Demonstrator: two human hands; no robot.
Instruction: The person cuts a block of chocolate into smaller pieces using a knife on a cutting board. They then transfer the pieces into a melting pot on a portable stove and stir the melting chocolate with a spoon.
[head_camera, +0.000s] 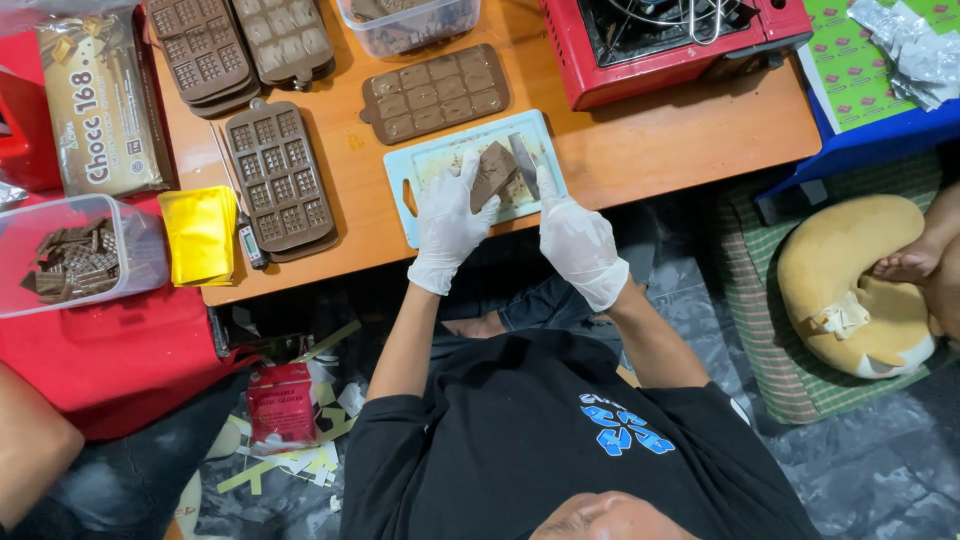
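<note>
Brown chocolate slab (494, 172) is propped on the pale blue cutting board (428, 160) on the wooden worktop (680, 135), pinched steady by the gloved left hand (450, 220) so the knife (524, 160), gripped in the closed right hand (575, 240), can be pressed through it.

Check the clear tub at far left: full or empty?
Partly full. The clear tub holds a pile of brown chocolate pieces over part of its floor; bare bottom shows around them. No lid on it.
</note>
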